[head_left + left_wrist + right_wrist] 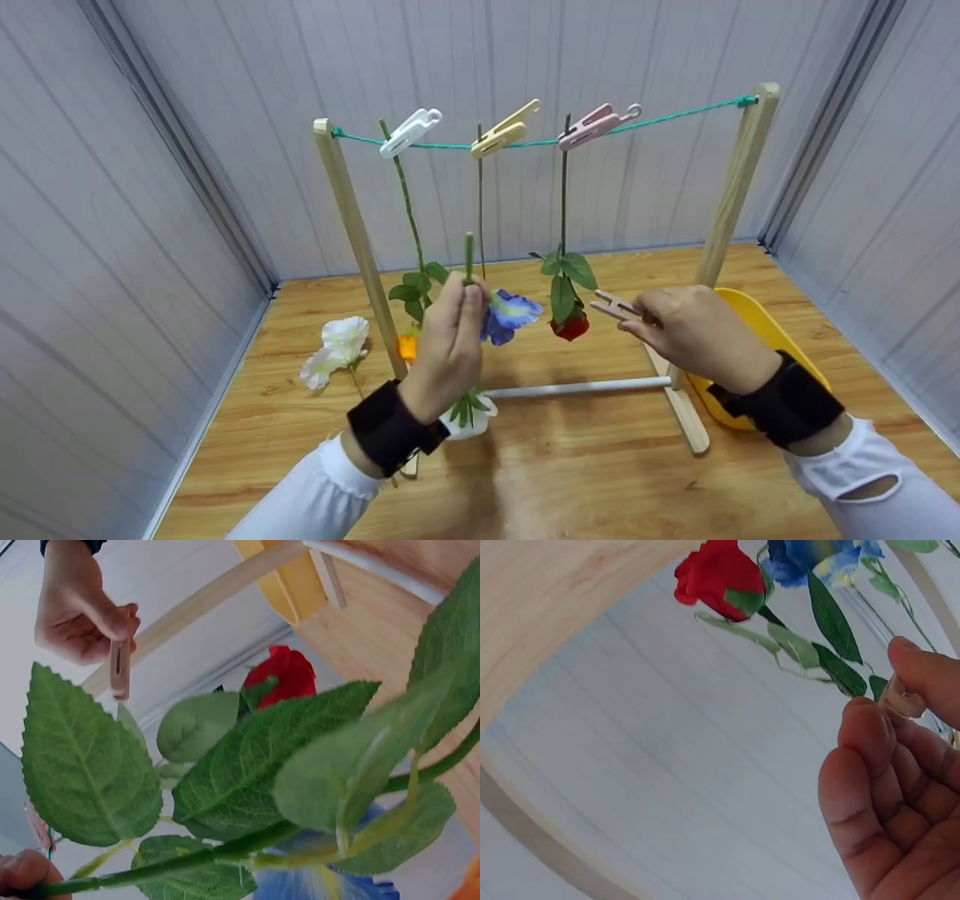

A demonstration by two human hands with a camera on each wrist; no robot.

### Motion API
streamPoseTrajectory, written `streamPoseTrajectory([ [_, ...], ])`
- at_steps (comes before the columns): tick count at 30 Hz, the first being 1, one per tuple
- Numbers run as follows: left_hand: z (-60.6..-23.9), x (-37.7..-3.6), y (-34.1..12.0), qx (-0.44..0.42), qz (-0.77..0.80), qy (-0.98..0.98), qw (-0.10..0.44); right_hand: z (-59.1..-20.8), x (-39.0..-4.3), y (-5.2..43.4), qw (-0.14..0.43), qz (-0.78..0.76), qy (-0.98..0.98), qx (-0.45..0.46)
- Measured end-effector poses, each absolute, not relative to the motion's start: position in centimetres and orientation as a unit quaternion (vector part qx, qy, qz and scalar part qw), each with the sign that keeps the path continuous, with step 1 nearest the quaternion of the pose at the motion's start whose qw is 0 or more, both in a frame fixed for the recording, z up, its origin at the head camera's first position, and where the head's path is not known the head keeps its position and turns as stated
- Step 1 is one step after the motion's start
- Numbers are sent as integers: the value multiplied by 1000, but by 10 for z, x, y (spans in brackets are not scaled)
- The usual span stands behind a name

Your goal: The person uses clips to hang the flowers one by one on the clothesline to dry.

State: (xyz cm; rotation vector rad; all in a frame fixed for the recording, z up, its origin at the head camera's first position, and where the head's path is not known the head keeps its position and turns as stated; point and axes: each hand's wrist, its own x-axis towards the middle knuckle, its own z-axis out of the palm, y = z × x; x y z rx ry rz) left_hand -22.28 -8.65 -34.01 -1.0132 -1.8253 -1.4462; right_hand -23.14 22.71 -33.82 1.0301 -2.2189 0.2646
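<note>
My left hand (466, 294) grips the green stem (469, 259) of a white flower (471, 417) that hangs head down below it. In the left wrist view the stem (187, 862) runs from my fingertip (21, 872) past large leaves. My right hand (639, 315) pinches a pale pink clothes peg (613, 305) beside the red rose (571, 327). The peg (120, 669) also shows between the right fingers (112, 619), and its end (900, 701) sits between the thumb and fingers (866, 731). On the wooden rack (352, 217), a green string (675, 114) carries three pegged flowers.
A white peg (409, 132) holds an orange flower (406, 347), a yellow peg (504, 130) a blue flower (513, 312), a pink peg (595, 124) the rose. A loose white flower (337, 349) lies left of the rack. A yellow tray (757, 322) stands at the right.
</note>
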Motion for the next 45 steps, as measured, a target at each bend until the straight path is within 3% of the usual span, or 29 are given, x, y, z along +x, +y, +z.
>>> streamPoseTrajectory([
  [6, -338, -225, -59, -381, -564, -683, 264, -319, -231, 236, 335, 100, -861, 369],
  [23, -335, -223, 1, -357, -608, -702, 96, -264, -235, 255, 368, 81, -861, 343],
  [45, -292, -248, 55, -296, -620, -724, 61, -214, -242, 266, 389, 75, -835, 382],
])
